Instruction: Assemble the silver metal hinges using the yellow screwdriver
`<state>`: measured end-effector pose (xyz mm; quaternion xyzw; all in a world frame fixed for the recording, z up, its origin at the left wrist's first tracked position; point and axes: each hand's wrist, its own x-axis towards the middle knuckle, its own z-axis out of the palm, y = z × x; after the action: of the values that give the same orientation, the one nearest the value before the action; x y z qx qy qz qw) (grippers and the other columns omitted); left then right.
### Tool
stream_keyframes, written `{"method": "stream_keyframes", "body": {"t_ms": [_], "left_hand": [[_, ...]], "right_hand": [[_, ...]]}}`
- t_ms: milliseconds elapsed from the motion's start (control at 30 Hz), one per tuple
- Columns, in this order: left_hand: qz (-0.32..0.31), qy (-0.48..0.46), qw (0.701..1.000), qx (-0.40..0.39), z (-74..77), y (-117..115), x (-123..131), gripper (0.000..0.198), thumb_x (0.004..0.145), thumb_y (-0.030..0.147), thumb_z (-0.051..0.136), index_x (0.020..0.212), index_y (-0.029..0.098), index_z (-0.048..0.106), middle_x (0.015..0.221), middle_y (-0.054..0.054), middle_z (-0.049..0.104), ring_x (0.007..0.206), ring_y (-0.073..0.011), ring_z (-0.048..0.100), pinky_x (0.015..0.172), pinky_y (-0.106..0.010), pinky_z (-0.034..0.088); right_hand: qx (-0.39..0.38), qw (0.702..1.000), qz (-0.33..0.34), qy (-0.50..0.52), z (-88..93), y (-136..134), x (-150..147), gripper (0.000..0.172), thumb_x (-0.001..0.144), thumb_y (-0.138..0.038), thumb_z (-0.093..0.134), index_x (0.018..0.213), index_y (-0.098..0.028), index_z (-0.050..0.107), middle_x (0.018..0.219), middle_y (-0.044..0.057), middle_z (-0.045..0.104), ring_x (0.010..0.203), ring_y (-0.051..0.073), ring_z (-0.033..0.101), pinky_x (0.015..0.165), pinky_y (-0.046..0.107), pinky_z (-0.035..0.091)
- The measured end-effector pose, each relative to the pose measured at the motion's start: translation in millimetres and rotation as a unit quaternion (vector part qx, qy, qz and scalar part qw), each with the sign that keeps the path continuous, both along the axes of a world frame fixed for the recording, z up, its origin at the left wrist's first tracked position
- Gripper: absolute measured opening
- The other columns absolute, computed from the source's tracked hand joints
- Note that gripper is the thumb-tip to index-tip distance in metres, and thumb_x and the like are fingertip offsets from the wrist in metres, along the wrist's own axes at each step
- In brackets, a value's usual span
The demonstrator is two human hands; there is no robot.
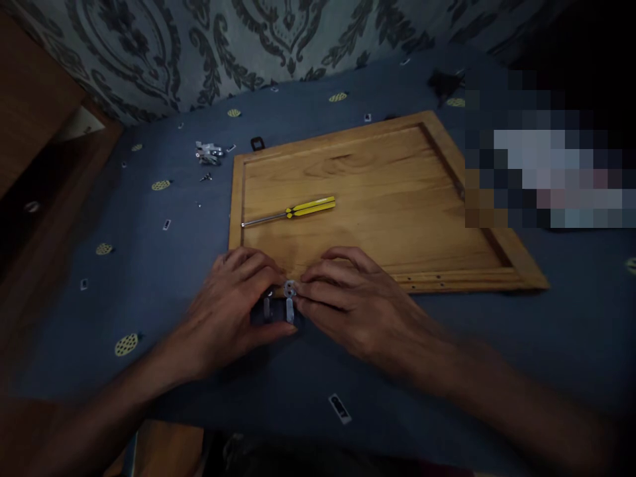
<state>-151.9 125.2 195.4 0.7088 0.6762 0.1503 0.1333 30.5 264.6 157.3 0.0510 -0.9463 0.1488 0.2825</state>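
A metal cabinet hinge point(289, 311) sits at the near left edge of a framed wooden door panel point(377, 199). My left hand point(233, 298) curls around the hinge, with its thumb stretched beneath and its fingers on the panel's edge. From the other side, my right hand point(348, 298) presses its fingertips against the hinge plate. Part of the hinge is hidden behind the left fingers. On the panel beyond my hands lies a screwdriver point(311, 207) with a yellow and black handle, its shaft pointing left.
More metal hinges point(209, 153) lie left of the panel, with a few small screws point(206, 177) nearby. A small dark square piece point(257, 143) rests by the far left corner. Wooden furniture point(44, 119) stands at left, and a patterned wall covering point(288, 40) rises behind.
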Motion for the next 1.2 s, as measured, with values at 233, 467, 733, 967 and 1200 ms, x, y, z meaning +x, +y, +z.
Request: {"method": "stream_keyframes", "body": {"t_ms": [233, 467, 733, 967, 1200], "left_hand": [[-0.002, -0.010, 1.000, 0.001, 1.6, -1.6, 0.2, 0.050, 0.084, 0.051, 0.087, 0.118, 0.022, 0.065, 0.124, -0.009, 0.069, 0.121, -0.0322, 0.060, 0.097, -0.048, 0.049], [0.015, -0.018, 0.999, 0.031, 4.6, -5.2, -7.1, 0.063, 0.080, 0.059, 0.087, 0.126, 0.026, 0.060, 0.129, -0.007, 0.068, 0.128, -0.0320, 0.058, 0.103, -0.048, 0.049], [0.010, -0.015, 1.000, 0.019, 5.1, -4.7, -6.3, 0.054, 0.081, 0.055, 0.088, 0.118, 0.024, 0.063, 0.123, -0.006, 0.069, 0.123, -0.0299, 0.060, 0.104, -0.048, 0.048], [0.008, -0.005, 1.000, 0.006, 4.4, -2.2, -2.6, 0.049, 0.083, 0.053, 0.087, 0.114, 0.022, 0.064, 0.124, -0.007, 0.069, 0.123, -0.0307, 0.059, 0.100, -0.046, 0.047], [-0.007, 0.001, 1.000, 0.018, 1.5, -3.3, -1.2, 0.045, 0.088, 0.052, 0.083, 0.116, 0.021, 0.066, 0.124, -0.008, 0.069, 0.123, -0.0311, 0.059, 0.097, -0.046, 0.047]], "right_hand": [[-0.002, 1.000, -0.002, 0.006, -4.8, 0.0, -0.2, 0.029, 0.106, -0.016, 0.057, 0.084, -0.018, 0.075, 0.086, 0.000, 0.079, 0.087, 0.017, 0.067, 0.100, 0.040, 0.049], [0.001, 1.000, -0.005, -0.002, -0.9, 0.1, 1.3, 0.025, 0.105, -0.015, 0.058, 0.087, -0.019, 0.075, 0.089, -0.001, 0.081, 0.087, 0.017, 0.068, 0.104, 0.039, 0.047], [0.013, 1.000, -0.009, -0.005, -2.4, 0.0, 0.1, 0.026, 0.106, -0.016, 0.058, 0.087, -0.020, 0.075, 0.087, -0.001, 0.080, 0.089, 0.017, 0.069, 0.103, 0.038, 0.046], [0.020, 1.000, -0.005, 0.008, -3.0, 2.0, -0.4, 0.032, 0.110, -0.022, 0.052, 0.087, -0.019, 0.074, 0.082, -0.002, 0.078, 0.086, 0.016, 0.064, 0.102, 0.036, 0.043], [0.019, 1.000, -0.001, -0.006, -3.4, 2.6, -0.2, 0.031, 0.110, -0.021, 0.051, 0.089, -0.022, 0.074, 0.084, -0.002, 0.078, 0.088, 0.017, 0.067, 0.100, 0.038, 0.046]]}}
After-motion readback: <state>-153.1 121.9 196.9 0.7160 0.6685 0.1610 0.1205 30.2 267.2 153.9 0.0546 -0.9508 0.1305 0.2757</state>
